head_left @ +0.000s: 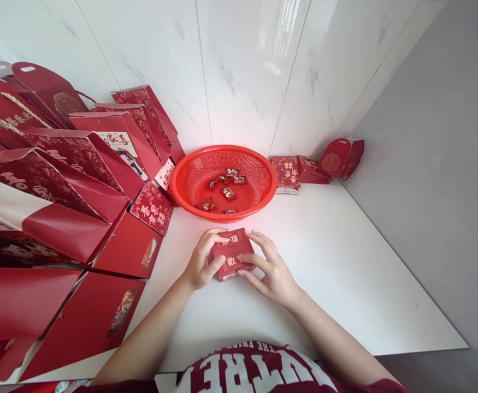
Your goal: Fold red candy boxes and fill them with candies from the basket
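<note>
Both hands gripped a small red box [231,254] on the white table [337,273]: left hand [201,262] curled round its side, right hand [268,268] pressing fingertips on top.

Bright, even daylight. Glare streak on the glossy white marble-tile wall [283,33]; the red plastic mesh basket [263,185] casts a red glow on it. Soft shadows under hands. Sharp focus. Strong wide-angle warp: the white table [345,273] edges splay.
</note>
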Motion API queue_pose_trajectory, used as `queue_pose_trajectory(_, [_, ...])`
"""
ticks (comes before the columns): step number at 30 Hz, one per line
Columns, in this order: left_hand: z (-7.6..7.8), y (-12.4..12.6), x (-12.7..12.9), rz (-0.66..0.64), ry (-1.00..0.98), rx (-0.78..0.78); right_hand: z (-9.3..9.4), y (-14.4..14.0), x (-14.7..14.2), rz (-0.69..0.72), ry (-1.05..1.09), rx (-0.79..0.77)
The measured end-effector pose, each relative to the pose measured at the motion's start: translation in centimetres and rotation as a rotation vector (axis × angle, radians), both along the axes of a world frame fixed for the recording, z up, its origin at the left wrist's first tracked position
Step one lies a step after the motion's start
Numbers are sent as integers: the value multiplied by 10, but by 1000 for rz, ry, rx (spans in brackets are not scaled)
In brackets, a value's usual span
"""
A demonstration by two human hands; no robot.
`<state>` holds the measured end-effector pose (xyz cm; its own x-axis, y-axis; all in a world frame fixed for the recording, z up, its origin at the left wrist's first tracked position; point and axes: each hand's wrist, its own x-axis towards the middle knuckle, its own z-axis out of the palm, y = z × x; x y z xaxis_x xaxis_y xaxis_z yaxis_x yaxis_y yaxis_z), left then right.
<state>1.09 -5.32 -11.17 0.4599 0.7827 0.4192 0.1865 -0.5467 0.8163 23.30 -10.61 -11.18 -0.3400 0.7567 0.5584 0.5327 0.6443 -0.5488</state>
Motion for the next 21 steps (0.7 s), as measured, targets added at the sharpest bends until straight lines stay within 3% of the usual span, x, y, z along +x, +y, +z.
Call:
queue_pose_trajectory(5, [16, -2, -3, -62, 286, 183, 0, 3, 5, 90, -40, -43])
queue_pose_trajectory(9, [19, -5, -4, -89, 369, 245, -1, 4, 12, 51, 6, 23])
queue_pose_trajectory(14, [16, -11, 1, -113, 287, 191, -1, 7, 19, 55, -27, 45])
queue_pose_trajectory(21, [13, -18, 9, -98, 184, 201, -4, 8, 13, 91, -101, -134])
